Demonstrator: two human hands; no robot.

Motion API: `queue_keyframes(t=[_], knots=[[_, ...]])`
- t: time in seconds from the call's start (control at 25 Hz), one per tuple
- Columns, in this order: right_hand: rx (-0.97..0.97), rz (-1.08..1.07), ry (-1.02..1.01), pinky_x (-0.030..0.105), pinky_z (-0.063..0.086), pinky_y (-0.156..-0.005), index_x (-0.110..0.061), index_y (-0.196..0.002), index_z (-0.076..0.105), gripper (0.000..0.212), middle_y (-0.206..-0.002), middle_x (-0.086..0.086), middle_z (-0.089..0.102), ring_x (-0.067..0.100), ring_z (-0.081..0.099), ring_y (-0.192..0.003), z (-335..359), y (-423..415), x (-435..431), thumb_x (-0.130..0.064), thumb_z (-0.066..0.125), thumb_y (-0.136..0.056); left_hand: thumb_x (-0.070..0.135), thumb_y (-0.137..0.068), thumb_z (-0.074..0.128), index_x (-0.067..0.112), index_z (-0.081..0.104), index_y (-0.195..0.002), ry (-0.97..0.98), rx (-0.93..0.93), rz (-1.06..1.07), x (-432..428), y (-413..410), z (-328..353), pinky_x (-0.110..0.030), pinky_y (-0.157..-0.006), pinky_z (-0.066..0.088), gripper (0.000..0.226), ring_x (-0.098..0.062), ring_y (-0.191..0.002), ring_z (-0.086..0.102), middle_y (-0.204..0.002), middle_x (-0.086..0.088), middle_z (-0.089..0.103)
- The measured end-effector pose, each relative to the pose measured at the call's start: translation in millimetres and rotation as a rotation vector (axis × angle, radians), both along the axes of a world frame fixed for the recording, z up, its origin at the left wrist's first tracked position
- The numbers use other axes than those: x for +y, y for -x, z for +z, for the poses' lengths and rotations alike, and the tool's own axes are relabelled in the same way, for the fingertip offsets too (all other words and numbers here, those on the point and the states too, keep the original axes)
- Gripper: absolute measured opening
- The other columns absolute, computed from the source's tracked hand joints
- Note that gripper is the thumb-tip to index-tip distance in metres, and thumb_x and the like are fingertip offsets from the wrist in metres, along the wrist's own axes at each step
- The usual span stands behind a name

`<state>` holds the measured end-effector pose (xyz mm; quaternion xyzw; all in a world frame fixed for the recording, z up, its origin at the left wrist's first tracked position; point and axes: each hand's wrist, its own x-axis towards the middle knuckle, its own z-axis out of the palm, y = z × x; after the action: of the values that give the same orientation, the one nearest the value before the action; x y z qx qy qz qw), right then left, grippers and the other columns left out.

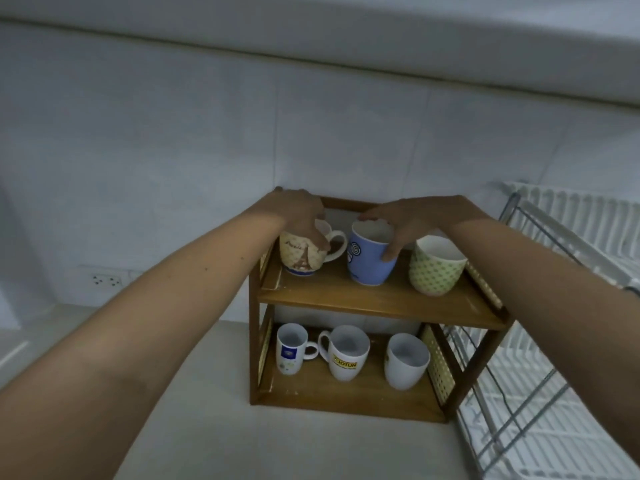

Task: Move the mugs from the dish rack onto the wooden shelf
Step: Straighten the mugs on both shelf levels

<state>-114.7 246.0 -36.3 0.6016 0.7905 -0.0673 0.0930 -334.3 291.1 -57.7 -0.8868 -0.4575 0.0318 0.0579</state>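
A two-tier wooden shelf [374, 299] stands on the counter against the wall. On its top tier my left hand [301, 213] grips the rim of a cream mug with a tower print [301, 259], and my right hand [408, 220] grips the rim of a blue mug [367, 263]. Both mugs rest on the tier. A green dotted mug [434, 268] stands free at the right of that tier. The lower tier holds three white mugs: a small one [290, 348], one with a yellow logo [344, 353] and a plain one [405, 362].
A white wire dish rack [554, 358] stands right of the shelf, touching its side; no mugs show in its visible part. A wall socket [105, 280] sits low on the tiled wall at left. Pale counter [214, 427] stretches in front.
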Motion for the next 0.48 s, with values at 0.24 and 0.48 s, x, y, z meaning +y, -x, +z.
queue_keyframes(t=[0.24,0.48], knots=[[-0.050,-0.081,-0.139,0.030,0.039,-0.089,-0.020,-0.141,0.036,0.108,-0.142,0.003,0.045,0.023,0.046,-0.122,-8.5,3.2,-11.4,-0.076,0.067,-0.054,0.056,-0.075,0.067,0.024,0.038,-0.143,0.097,-0.026,-0.064,4.8,4.9,1.5,-0.042,-0.100,0.040,0.080,-0.026,-0.126,0.045,-0.145,-0.004,0.044],[-0.008,-0.182,-0.090,0.036,0.042,-0.095,-0.016,-0.135,0.045,0.101,-0.139,0.006,0.050,0.025,0.049,-0.120,-10.8,9.9,-16.0,-0.085,0.050,-0.061,0.055,-0.076,0.066,0.025,0.029,-0.147,0.083,-0.016,-0.018,7.5,2.3,-1.8,-0.041,-0.105,0.040,0.086,-0.026,-0.133,0.040,-0.151,-0.005,0.037]])
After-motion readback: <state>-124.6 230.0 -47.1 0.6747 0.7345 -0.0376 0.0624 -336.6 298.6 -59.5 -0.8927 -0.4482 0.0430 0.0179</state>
